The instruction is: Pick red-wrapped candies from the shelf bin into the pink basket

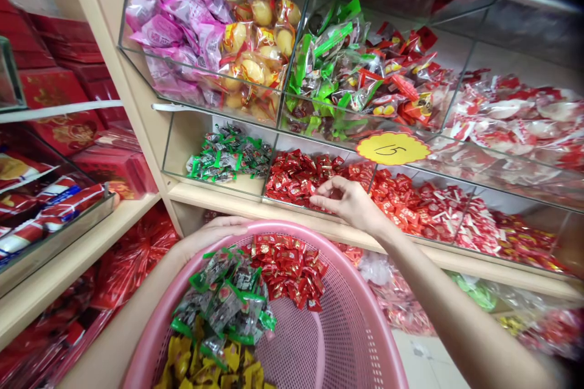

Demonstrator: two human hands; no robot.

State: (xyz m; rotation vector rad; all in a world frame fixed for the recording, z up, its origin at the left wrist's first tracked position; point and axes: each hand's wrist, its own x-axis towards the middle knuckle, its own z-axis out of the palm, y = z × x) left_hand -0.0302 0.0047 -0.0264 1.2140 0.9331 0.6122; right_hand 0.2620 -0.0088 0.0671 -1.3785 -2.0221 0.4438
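At the left edge of the frame, shiny striped packets in red, white and blue plastic are lying in a pile. Toward the lower centre, the left hand is resting with its fingers laid along the far rim of a round pink plastic mesh basket; its thumb is not showing, so I cannot tell how tightly it is gripping.

The basket is filling the lower middle, and the gathering is apparently partway along: yellow-wrapped pieces, clear packets with green ends and small red foil-wrapped sweets are already lying inside, while bare mesh is showing at its right side.

Above, small green-and-silver wrapped sweets are filling part of a bin. Just right of them, at mid-frame, a pile of dark red wrapped sweets is remaining in the next bin. The right hand is hovering at that pile's right edge, thumb and forefinger curving narrowly together; I cannot tell whether anything is pinched between them.

Farther right, one yellow scalloped paper price tag is hanging above orange-red wrapped sweets.

In count, one basket is holding three heaps; single sweets are overlapping too much to number.
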